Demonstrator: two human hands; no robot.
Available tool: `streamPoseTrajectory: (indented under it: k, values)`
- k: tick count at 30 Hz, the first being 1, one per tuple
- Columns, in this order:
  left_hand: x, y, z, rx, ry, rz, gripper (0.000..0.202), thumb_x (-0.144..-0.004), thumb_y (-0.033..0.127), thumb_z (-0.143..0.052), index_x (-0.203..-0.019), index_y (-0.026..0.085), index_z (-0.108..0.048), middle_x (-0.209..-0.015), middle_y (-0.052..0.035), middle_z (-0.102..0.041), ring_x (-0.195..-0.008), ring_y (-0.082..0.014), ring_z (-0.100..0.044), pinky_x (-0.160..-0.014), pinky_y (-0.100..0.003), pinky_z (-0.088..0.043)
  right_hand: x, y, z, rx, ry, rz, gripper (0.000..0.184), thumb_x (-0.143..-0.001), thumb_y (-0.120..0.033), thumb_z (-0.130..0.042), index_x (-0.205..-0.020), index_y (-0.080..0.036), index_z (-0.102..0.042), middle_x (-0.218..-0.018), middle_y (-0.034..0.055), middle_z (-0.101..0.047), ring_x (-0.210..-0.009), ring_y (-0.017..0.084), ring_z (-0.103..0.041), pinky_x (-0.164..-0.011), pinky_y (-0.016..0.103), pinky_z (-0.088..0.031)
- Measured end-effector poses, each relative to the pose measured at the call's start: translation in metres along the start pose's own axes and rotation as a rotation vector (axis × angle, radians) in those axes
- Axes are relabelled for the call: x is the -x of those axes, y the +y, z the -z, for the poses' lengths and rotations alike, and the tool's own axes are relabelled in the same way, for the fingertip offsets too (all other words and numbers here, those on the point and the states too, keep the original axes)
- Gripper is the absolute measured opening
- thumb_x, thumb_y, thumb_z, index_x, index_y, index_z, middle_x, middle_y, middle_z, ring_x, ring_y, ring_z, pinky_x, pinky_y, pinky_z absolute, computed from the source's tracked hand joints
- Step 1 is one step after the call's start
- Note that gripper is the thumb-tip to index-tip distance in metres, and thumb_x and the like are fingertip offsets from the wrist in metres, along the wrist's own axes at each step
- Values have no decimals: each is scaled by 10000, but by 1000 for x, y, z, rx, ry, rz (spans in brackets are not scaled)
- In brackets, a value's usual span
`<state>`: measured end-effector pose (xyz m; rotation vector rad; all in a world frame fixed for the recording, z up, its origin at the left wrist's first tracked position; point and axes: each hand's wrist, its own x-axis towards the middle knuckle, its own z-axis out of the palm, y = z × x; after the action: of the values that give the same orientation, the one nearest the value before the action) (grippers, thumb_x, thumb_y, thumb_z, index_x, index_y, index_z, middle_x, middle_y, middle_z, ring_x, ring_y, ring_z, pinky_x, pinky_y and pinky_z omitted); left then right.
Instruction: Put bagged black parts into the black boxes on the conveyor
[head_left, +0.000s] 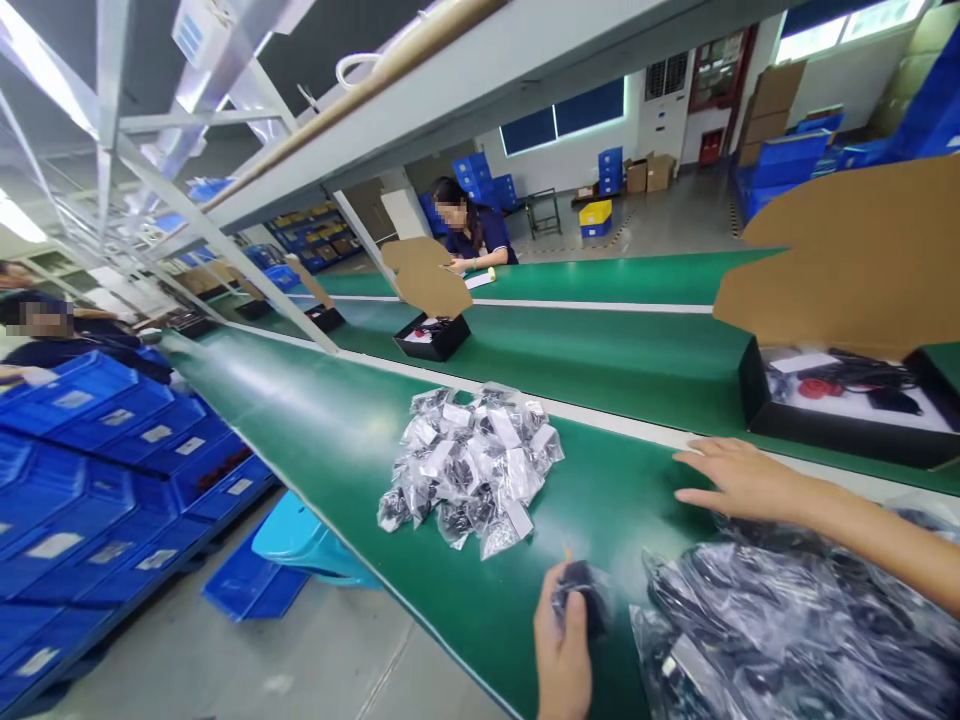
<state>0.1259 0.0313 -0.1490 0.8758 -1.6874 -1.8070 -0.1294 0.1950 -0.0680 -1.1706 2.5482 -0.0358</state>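
Observation:
My left hand (564, 650) is at the bottom edge, closed around a small black part in a clear bag (583, 592). My right hand (739, 480) reaches out flat over the green belt (330, 440), fingers stretched and apart, holding nothing. It hovers beside a big heap of bagged black parts (795, 625) at the lower right. Farther left on the belt lies a smaller pile of clear bags with white labels (472, 465). An open black box with a cardboard lid (847, 395) holding cables and a red piece sits just beyond my right hand.
Another open black box (433, 335) rides the belt farther away. A person in dark blue (472, 235) sits across the line; another person (45, 330) is at the far left. Blue crates (112, 470) are stacked on the floor left, near a light blue stool (307, 545).

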Motion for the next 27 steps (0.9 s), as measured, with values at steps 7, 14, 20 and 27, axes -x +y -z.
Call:
streamPoseTrajectory:
  k: [7,14,20,27]
  values:
    - [-103,37,121,-261,450,-279,689,-832,711,-418,-1109,99,-574,-1141,-152,-566,-1141,-289,-476,-1018,-368,-342,-157,-134,60,-120,-18,296,882,-801,-744,-359,-1441,-137,-337,-1465,197,-277,-1351,387,-230,-1099,488,-197]
    - [-179,30,155,-309,206,-198,723,-794,655,-545,-1262,111,-465,-1390,-162,-388,-1325,-271,-300,-1129,-385,-179,-275,-209,52,-258,-38,283,908,-757,-821,-312,-1443,-226,-341,-1516,149,-163,-1347,480,-104,-1037,654,-144]
    - [-179,28,130,-380,69,-196,524,-807,584,-565,-1098,149,-560,-1287,-134,-467,-1285,-285,-336,-1096,-358,-225,-276,-201,21,-283,-61,428,881,-792,-797,-275,-1360,-152,-470,-1473,133,-292,-1313,394,-292,-1057,496,-280]
    - [-142,10,86,-429,-232,-91,602,-838,630,-487,-1149,115,-520,-1209,-145,-530,-1172,-272,-451,-1023,-325,-312,-197,-146,-5,-220,-103,528,724,-847,-689,-321,-1029,-60,-631,-1028,195,-607,-978,322,-562,-860,408,-436]
